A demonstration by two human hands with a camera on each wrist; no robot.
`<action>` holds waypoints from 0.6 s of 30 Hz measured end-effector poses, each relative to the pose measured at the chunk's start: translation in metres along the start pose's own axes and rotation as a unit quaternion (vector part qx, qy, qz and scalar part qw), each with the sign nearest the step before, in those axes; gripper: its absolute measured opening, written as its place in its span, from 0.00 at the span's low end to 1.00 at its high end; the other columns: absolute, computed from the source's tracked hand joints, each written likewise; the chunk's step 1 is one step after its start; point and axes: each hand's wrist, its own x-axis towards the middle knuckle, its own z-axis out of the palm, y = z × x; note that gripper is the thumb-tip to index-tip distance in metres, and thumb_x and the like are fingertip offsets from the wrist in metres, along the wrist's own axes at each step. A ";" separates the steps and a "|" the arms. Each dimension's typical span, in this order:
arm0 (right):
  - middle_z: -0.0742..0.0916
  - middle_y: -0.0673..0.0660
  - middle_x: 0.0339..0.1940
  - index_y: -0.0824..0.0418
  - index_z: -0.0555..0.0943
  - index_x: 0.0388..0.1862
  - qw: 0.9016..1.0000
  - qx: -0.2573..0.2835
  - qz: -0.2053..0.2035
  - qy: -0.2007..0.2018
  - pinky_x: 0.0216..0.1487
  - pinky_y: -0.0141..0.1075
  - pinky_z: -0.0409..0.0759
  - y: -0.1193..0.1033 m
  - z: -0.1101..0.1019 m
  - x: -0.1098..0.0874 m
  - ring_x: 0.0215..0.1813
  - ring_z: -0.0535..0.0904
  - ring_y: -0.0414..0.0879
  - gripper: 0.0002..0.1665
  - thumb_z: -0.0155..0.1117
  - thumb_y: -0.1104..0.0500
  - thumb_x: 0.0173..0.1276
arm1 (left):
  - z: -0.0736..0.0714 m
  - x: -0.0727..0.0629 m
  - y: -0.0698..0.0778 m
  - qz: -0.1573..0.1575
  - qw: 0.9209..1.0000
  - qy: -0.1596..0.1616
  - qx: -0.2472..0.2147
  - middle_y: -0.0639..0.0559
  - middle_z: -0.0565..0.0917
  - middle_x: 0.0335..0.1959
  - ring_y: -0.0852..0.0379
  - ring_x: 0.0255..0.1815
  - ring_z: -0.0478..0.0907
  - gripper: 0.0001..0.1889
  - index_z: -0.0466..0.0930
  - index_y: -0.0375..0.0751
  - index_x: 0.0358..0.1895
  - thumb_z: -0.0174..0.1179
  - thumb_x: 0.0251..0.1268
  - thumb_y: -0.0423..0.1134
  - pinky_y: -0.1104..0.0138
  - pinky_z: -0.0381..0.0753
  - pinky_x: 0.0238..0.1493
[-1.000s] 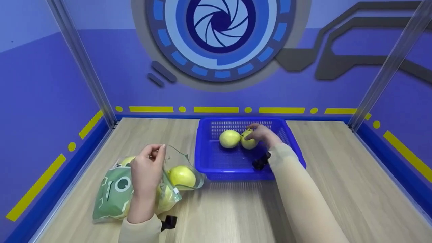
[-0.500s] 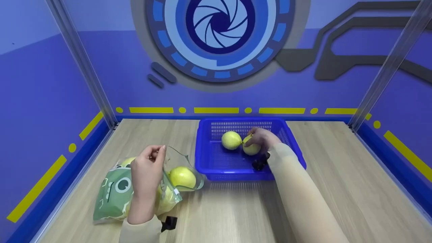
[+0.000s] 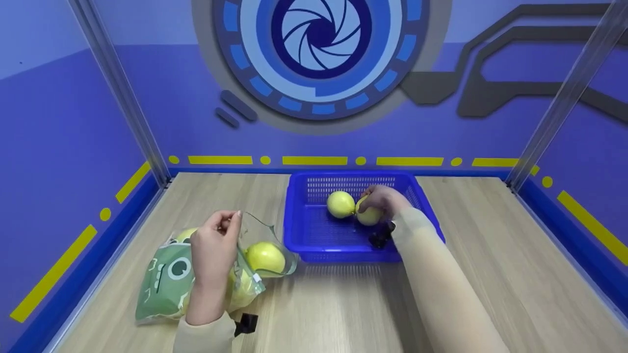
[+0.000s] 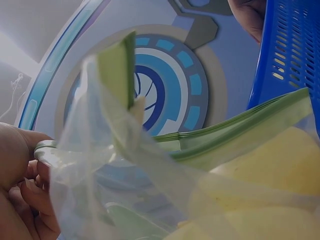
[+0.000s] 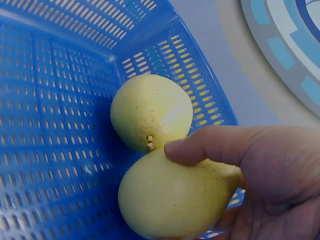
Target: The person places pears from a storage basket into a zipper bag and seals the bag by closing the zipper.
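Inside the blue plastic basket [image 3: 314,248], my right hand [image 3: 387,201] grips a yellow-green pear [image 5: 170,197], thumb across its top in the right wrist view. A second pear [image 3: 340,204] sits against its left side, its short stem visible in the right wrist view. To the left of the basket, my left hand [image 3: 214,250] pinches the upper edge of a clear zip bag [image 3: 164,287] with a green cartoon-eye print. The bag's mouth gapes toward the basket, and a pear [image 3: 265,258] shows through it. More yellow fruit is partly hidden behind the print and my left forearm.
A pale wood tabletop [image 3: 333,314] carries everything. Blue-purple panels [image 3: 196,108] close off the back and both sides, with metal posts [image 3: 122,88] at the corners. A green zip strip [image 4: 240,125] edges the bag in the left wrist view.
My right hand and its pear have shifted slightly toward the front and right in the basket. The second pear has moved right alongside. My left hand and the bag have stayed put.
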 end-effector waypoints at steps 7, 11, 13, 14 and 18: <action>0.78 0.64 0.59 0.62 0.74 0.64 1.000 -0.009 -0.009 0.013 0.55 0.50 0.85 -0.006 -0.008 -0.004 0.50 0.79 0.54 0.31 0.70 0.62 0.61 | 0.001 -0.001 -0.001 0.003 1.000 0.005 -0.005 0.47 0.81 0.21 0.64 0.18 0.68 0.06 0.88 0.35 0.38 0.65 0.71 0.35 0.77 0.65 0.20; 0.74 0.68 0.67 0.62 0.71 0.69 0.999 0.002 -0.026 0.020 0.58 0.54 0.85 -0.011 -0.011 -0.007 0.50 0.79 0.55 0.35 0.70 0.61 0.63 | 0.001 -0.001 -0.002 0.017 1.000 0.014 -0.007 0.47 0.81 0.20 0.67 0.16 0.66 0.06 0.88 0.34 0.36 0.66 0.70 0.34 0.78 0.63 0.20; 0.72 0.69 0.70 0.60 0.70 0.71 0.999 0.019 -0.033 0.020 0.57 0.53 0.85 -0.014 -0.013 -0.011 0.51 0.79 0.55 0.36 0.70 0.61 0.64 | 0.002 -0.001 -0.002 0.018 1.000 0.014 -0.005 0.47 0.81 0.20 0.66 0.16 0.66 0.06 0.88 0.34 0.37 0.66 0.70 0.34 0.78 0.63 0.19; 0.71 0.68 0.71 0.60 0.70 0.71 0.999 0.031 -0.038 0.020 0.55 0.52 0.86 -0.015 -0.013 -0.013 0.51 0.79 0.54 0.36 0.70 0.61 0.65 | 0.001 -0.001 -0.001 0.018 1.000 0.013 -0.003 0.47 0.81 0.20 0.66 0.16 0.66 0.06 0.88 0.34 0.37 0.66 0.70 0.34 0.77 0.63 0.19; 0.70 0.67 0.71 0.59 0.68 0.71 0.994 0.080 -0.069 0.014 0.46 0.45 0.86 -0.020 -0.012 -0.024 0.49 0.80 0.53 0.35 0.69 0.62 0.66 | 0.002 -0.001 0.000 0.009 1.000 0.007 0.001 0.48 0.81 0.21 0.63 0.18 0.68 0.06 0.88 0.35 0.38 0.65 0.71 0.35 0.76 0.65 0.20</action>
